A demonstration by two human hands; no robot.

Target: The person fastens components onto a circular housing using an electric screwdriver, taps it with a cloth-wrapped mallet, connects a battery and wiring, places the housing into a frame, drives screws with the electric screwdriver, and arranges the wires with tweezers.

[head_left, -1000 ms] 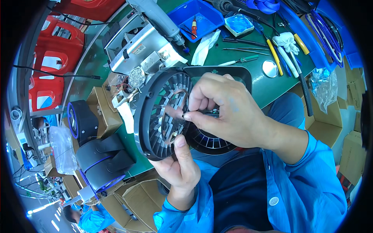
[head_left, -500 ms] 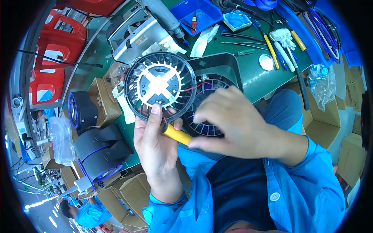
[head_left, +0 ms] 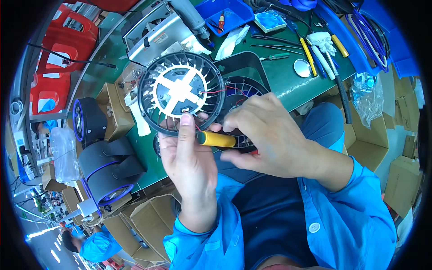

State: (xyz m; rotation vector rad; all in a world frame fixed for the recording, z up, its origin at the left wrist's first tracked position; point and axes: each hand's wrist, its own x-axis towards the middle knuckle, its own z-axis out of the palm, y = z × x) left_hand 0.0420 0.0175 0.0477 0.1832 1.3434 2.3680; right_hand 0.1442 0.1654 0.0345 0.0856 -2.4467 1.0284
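Note:
My left hand grips a round black fan-like housing by its near rim, thumb on top and fingertips below. Inside the housing sits a white ring with a cross and short spokes, and thin red wires run out to the right. A yellow cylinder lies just beyond the left fingers; what supports it is hidden. Around its right end hovers my right hand, thumb and fingers apart. A second round black part with ribs, partly covered by the right hand, lies by a dark tray.
On the green bench are a white round disc, several hand tools and a blue bin. Black wheel-like units stand at left beside an open cardboard box. A metal fixture stands behind the housing.
The housing has shifted slightly left and up. The yellow cylinder has turned closer to level, and my right thumb has come away from its end. The whole view has shifted a little.

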